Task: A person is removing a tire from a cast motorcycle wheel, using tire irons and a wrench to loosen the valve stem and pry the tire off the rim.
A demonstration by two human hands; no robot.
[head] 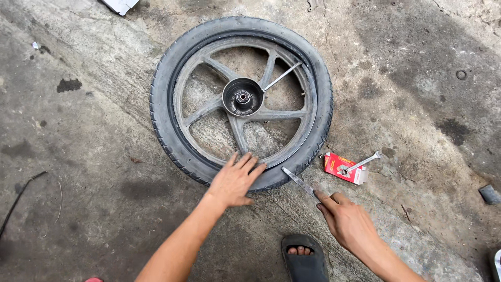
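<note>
A motorcycle wheel lies flat on the concrete, its black tyre around a grey spoked rim with a dark hub. My left hand presses flat, fingers spread, on the near edge of the tyre. My right hand grips a flat metal tyre lever whose tip meets the tyre's near edge, right of my left hand. A second metal lever sticks out between rim and tyre at the far right, pointing toward the hub.
A small red box with a silver wrench on it lies right of the wheel. My foot in a black sandal is at the bottom. A dark block sits at the right edge, and white scrap at top.
</note>
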